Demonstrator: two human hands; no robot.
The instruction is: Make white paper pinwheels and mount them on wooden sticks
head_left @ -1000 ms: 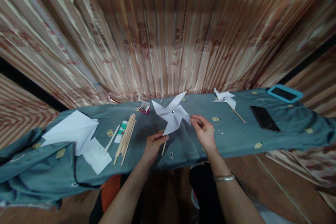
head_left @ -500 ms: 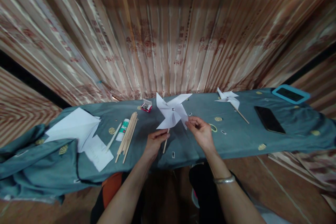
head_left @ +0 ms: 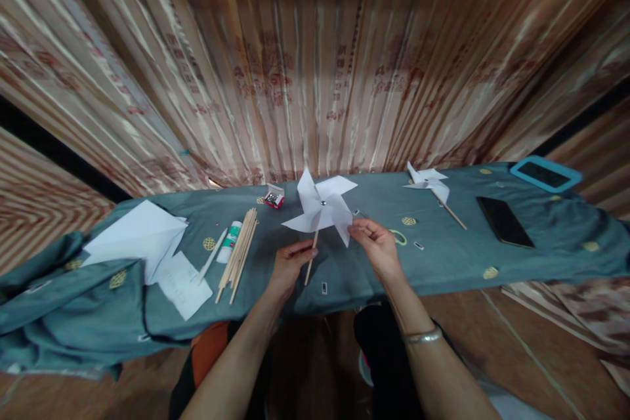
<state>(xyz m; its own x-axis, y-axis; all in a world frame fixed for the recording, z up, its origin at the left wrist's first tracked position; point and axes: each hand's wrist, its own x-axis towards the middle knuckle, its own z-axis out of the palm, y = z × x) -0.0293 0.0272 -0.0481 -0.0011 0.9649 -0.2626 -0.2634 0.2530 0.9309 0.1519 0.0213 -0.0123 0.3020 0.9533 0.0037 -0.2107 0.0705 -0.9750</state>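
A white paper pinwheel (head_left: 315,207) with a silver pin at its centre is held up over the middle of the table. My left hand (head_left: 291,264) pinches its thin wooden stick (head_left: 310,262) just below the blades. The thumb and fingers of my right hand (head_left: 377,243) are closed at the edge of the lower right blade; the exact contact is partly hidden. Behind the right fingers lies a yellow-green loop (head_left: 399,237), perhaps a scissors handle, partly covered by the hand.
Left of my hands lie wooden sticks (head_left: 239,256), a glue stick (head_left: 230,241), a white pen-like rod (head_left: 212,256), paper sheets (head_left: 135,233) and a small open box of pins (head_left: 274,197). Rightward are a second pinwheel (head_left: 427,180), a black phone (head_left: 504,222) and a blue-framed tablet (head_left: 545,174).
The pinwheel's blades have turned a little clockwise, its left blade swinging up. Both hands stay in nearly the same place, the left still on the stick.
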